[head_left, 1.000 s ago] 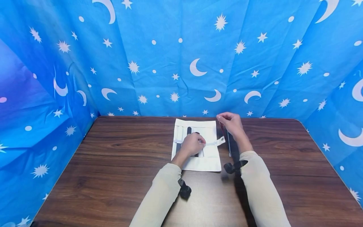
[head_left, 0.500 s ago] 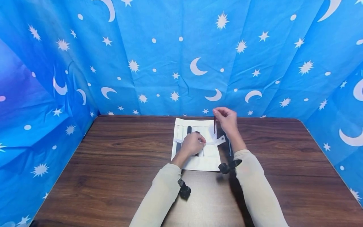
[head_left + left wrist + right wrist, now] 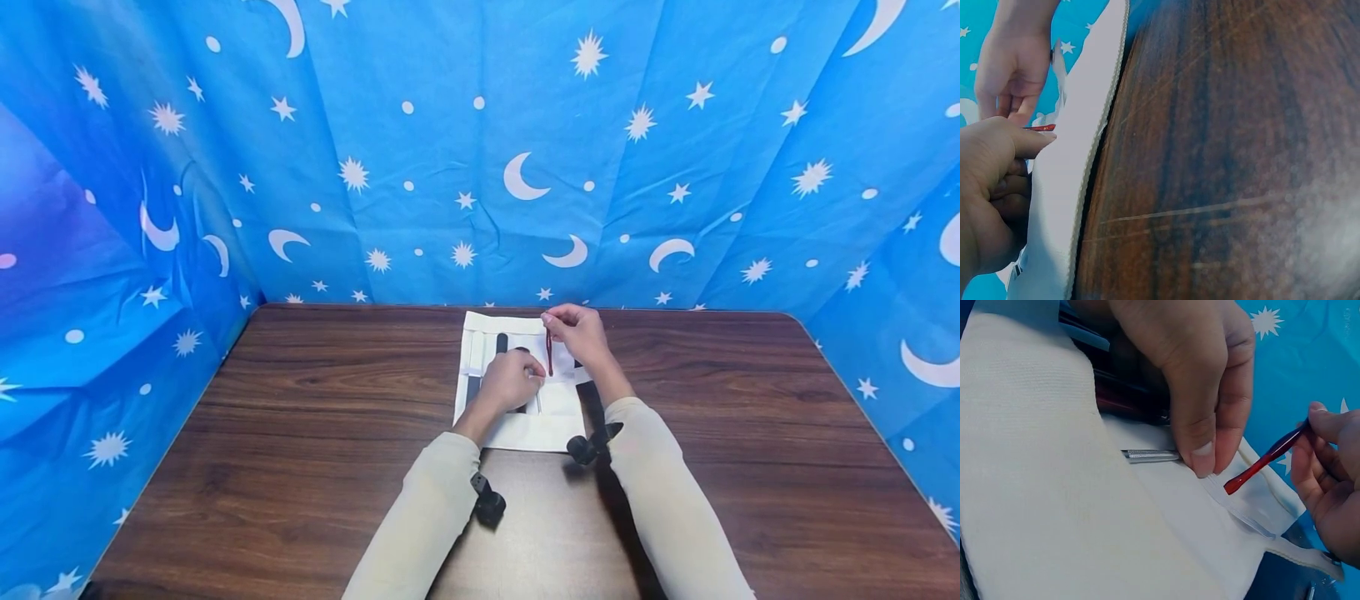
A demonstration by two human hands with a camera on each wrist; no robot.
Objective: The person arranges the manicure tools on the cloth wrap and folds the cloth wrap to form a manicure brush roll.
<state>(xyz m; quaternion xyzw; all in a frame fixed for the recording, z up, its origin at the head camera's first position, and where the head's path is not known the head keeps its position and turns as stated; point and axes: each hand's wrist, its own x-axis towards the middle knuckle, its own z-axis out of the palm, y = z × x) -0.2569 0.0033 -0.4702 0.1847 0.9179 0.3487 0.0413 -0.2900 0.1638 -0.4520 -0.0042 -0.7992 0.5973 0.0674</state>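
Observation:
A white fabric tool roll [image 3: 561, 400] lies unfolded on the table, with slim tools in its slots. My left hand [image 3: 512, 382] rests over its middle, thumb and fingertip pinching the narrow elastic band [image 3: 1241, 515] that crosses the roll. Close beside those fingertips is a thin silver metal tool [image 3: 1150, 456], tucked under the fabric flap at one end. My right hand [image 3: 581, 333] pinches the top of a slender translucent red stick [image 3: 1266, 459]. Its flattened lower tip points down, near the band and the left fingertips.
Several dark tools [image 3: 501, 343] sit in the roll's left part. A snap strap [image 3: 1307, 556] sticks out from its right side. The wooden table [image 3: 322, 400] meets a blue star-patterned cloth [image 3: 420, 225] behind the roll.
My right hand has moved left with the red stick, from beside the roll to over its right part, and the stick now hangs nearly upright. The left hand stays in place.

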